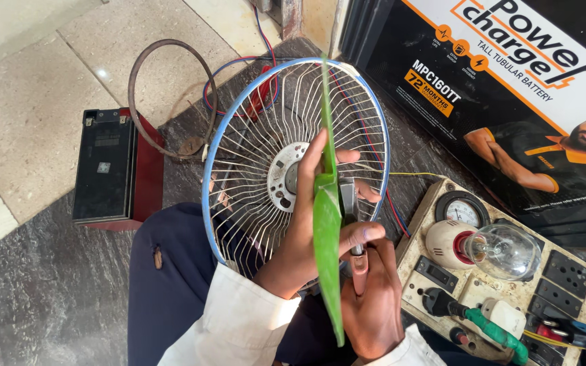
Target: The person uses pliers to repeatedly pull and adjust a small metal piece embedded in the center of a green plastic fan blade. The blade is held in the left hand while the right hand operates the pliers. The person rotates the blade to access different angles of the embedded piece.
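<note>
Left hand [300,230] is wrapped around the green fan blade [327,210], fingers spread over its hub, holding it edge-on to the camera. Right hand [369,298] is closed tight on a screwdriver [359,268] with a pinkish handle, tip at the hub. Behind them sits the wire fan guard [252,146] on the lap. Off to the right there's a test board [564,285] with a clear bulb [506,251], and a small black battery [105,165] lies left on the floor.

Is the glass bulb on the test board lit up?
No, the clear bulb on the cream test board looks dark, with no glow inside.
</note>
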